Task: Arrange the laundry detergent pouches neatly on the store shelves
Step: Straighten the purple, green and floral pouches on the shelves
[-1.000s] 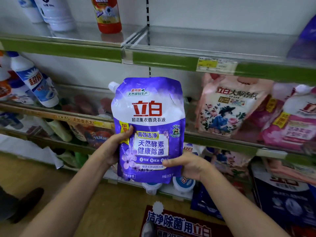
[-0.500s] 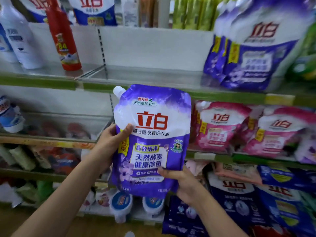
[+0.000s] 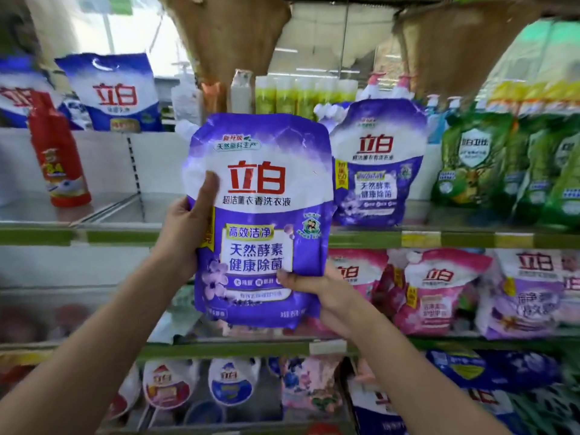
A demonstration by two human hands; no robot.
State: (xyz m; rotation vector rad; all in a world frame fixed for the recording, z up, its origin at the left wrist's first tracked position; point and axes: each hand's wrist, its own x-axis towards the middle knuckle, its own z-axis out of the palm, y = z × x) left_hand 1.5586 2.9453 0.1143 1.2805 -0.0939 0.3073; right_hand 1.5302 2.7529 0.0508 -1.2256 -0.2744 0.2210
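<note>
While both hands held it upright in front of the shelves, the scene stood thus:
Held pouch: the purple pouch (image 3: 260,221) faced the camera, spout at its upper left corner.
Left grip: the left hand (image 3: 185,227) clasped the pouch's left edge, thumb laid up the front.
Right grip: the right hand (image 3: 317,293) pinched the lower right corner from below.
Right of the grips: a matching purple pouch (image 3: 378,164) stood on the green-edged shelf (image 3: 361,239).
Left of the grips: bare shelf ran to a red bottle (image 3: 58,152).
Below the grips: pink pouches (image 3: 436,290) crowded the next shelf.
</note>
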